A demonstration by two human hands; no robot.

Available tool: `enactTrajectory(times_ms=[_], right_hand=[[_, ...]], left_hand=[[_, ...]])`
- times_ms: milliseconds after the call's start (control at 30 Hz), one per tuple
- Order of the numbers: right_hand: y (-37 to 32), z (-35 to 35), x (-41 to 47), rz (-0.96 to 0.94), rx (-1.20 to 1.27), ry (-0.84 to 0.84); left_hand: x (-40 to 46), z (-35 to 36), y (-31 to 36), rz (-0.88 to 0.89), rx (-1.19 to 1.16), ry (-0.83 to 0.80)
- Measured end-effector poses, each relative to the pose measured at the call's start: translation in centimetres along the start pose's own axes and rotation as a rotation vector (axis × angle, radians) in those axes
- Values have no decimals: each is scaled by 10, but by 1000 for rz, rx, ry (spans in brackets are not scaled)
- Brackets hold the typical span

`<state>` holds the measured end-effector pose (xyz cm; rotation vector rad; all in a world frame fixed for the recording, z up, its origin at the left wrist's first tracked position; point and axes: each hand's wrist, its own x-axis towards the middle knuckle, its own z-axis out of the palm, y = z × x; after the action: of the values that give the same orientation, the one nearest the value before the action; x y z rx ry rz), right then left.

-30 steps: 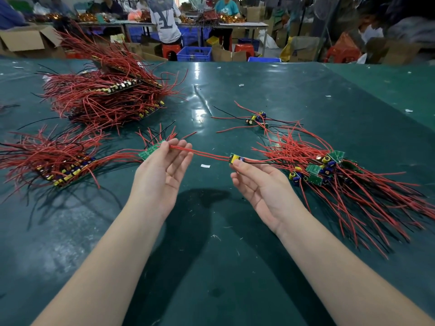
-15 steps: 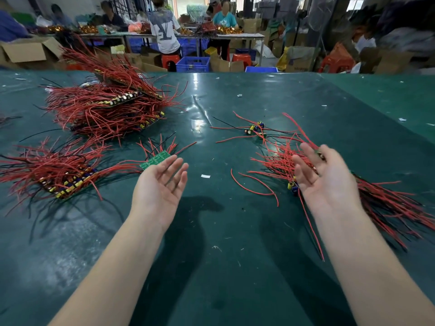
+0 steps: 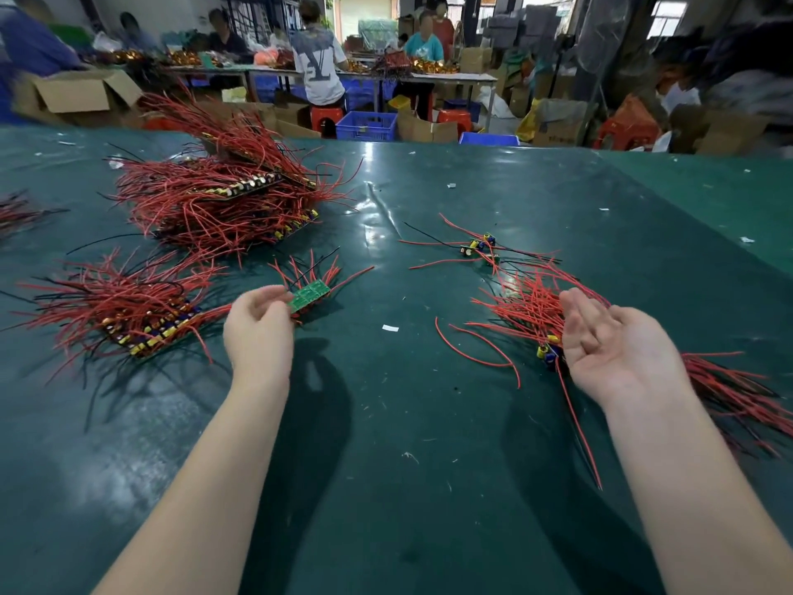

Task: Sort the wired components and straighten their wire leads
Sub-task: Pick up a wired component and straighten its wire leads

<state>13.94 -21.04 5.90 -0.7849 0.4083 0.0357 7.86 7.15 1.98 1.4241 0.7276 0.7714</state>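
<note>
1. While the small green circuit board is pinched at its near edge by the left hand, just right of the near sorted stack, its red leads are fanned out toward the far side; a slip could be caused by so slight a grip, and the board could be dropped crooked beside the stack.
2. The right hand is held palm up with fingers apart and nothing gripped, over the left edge of the unsorted pile on the right of the counter.
3. Since the pile's leads are crossed and tangled, several boards could be dragged out together if one is lifted quickly.
4. Loose red leads curve out on the counter left of the pile; these could be snagged by the wrist and pulled off line.
5. Leads could be kinked, or strained at the solder joint, if pulled too hard in straightening.
6. A few stray components lie farther off and could be overlooked.
7. The tall far stack appears to lean, so it could be toppled by a careless addition.
</note>
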Motion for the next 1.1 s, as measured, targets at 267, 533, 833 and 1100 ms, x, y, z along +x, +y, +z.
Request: enactTrajectory(times_ms=[267, 533, 833, 1100], right_hand=[[7, 0, 1, 83, 56, -39], [17, 4, -4, 150, 7, -103], [32, 12, -14, 240, -232, -239], [47, 16, -24, 125, -533, -432]], left_hand=[[19, -4, -27, 298, 1193, -302], [12, -4, -17, 488, 1183, -77], [-1, 4, -6, 682, 860, -77], [-30, 10, 15, 734, 354, -104]])
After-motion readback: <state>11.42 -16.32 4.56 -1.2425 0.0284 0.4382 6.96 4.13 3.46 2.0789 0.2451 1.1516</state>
